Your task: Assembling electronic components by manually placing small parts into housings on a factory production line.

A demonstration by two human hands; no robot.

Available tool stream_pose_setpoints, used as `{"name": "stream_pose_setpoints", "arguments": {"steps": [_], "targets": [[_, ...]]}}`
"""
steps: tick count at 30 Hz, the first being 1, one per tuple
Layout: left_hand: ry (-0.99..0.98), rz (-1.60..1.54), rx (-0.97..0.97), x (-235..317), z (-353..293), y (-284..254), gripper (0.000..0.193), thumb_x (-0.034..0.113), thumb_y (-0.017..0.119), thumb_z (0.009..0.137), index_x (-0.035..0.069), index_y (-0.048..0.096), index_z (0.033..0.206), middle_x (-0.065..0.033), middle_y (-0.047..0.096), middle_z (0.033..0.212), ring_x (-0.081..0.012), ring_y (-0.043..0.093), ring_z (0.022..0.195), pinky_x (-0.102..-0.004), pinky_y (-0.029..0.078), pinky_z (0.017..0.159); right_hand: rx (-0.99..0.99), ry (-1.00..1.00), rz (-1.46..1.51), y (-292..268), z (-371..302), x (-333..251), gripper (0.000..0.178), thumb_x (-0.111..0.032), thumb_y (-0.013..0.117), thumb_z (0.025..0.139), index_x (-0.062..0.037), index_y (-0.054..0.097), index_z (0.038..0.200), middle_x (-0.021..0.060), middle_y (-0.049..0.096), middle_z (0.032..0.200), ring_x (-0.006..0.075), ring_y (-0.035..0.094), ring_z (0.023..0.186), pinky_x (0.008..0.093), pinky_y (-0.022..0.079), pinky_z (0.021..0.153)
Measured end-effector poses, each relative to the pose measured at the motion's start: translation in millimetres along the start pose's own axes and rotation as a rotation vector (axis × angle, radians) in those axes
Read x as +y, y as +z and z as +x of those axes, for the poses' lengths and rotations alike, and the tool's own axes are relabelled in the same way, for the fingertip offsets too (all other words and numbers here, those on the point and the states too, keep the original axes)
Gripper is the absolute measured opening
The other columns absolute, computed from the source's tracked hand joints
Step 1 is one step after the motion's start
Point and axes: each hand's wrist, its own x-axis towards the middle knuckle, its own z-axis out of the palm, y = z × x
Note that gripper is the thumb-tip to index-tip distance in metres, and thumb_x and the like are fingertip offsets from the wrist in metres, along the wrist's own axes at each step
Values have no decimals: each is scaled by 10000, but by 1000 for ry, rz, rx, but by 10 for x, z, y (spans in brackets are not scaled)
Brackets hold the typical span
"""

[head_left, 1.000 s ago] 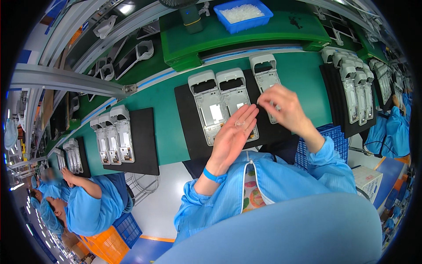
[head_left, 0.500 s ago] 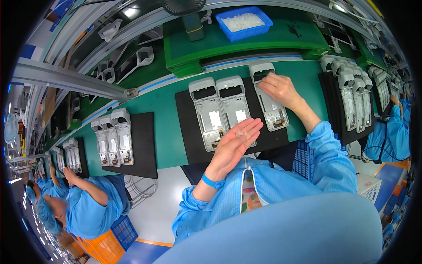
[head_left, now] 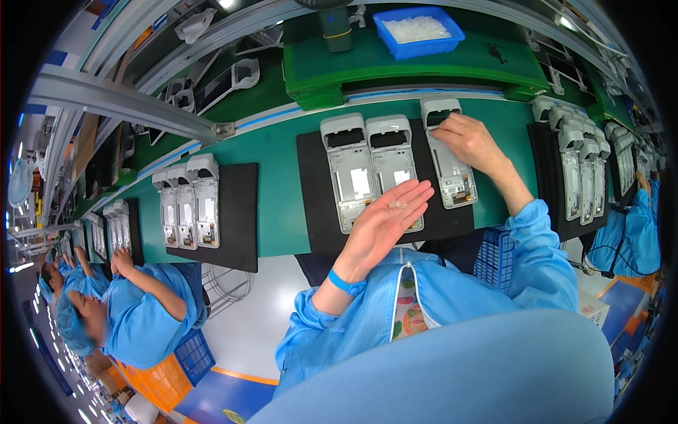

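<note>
A pale grey device housing is lying at the black mat's right, its far opening showing dark. The right hand is bending over it, grip state unclear; the left hand, grip released, is cradling clear pieces.

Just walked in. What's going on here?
Someone is working by hand at a green table. Their left hand is open, palm up, with a few small clear pieces lying on it. Their right hand has its fingers at the upper part of a light grey casing; whether they pinch anything is hidden. Two similar casings lie to its left on a black mat. Farther back is a blue tray of whitish bits.
</note>
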Motion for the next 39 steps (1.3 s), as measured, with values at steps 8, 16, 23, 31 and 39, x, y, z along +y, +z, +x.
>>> {"name": "stream_pose_setpoints", "arguments": {"steps": [8, 16, 23, 31, 39], "targets": [[35, -193, 5, 40, -13, 15, 637, 345, 336, 1049, -100, 272, 1501, -279, 275, 1572, -383, 255, 1483, -460, 194, 1242, 152, 233, 257, -124, 64, -535, 191, 9, 723, 782, -21, 714, 970, 94, 661, 906, 263, 645, 832, 350, 531, 711], [41, -218, 32, 8, -41, -85, 689, 454, 280, 1070, -76, 279, 1510, -184, 419, 1485, -277, 383, 1399, -426, 252, 1211, 6, 190, 522, -182, 243, -1202, 120, -48, 743, 786, -43, 700, 897, 75, 650, 870, 254, 661, 795, 343, 540, 638], [49, -195, 9, -25, -66, -121, 705, 484, 237, 1072, -72, 298, 1502, -167, 445, 1459, -262, 395, 1384, -425, 259, 1204, -28, 164, 495, -134, 350, -1289, 143, -26, 725, 783, -29, 690, 921, 69, 663, 933, 250, 664, 818, 351, 547, 679], [40, -148, 10, -45, -84, -174, 690, 480, 212, 1076, -60, 324, 1490, -160, 456, 1450, -264, 397, 1387, -438, 256, 1205, -105, 83, 328, -71, 334, -1281, 176, -61, 724, 745, -53, 665, 911, 59, 629, 902, 247, 648, 838, 355, 545, 643], [75, -51, 92, -6, -98, -203, 489, 228, 361, 1074, -76, 372, 1457, -205, 452, 1469, -305, 425, 1394, -442, 316, 1194, 24, 299, 663, 0, 366, -1226, 103, -8, 743, 781, -27, 710, 877, 56, 677, 865, 182, 634, 716, 291, 500, 583]]}}
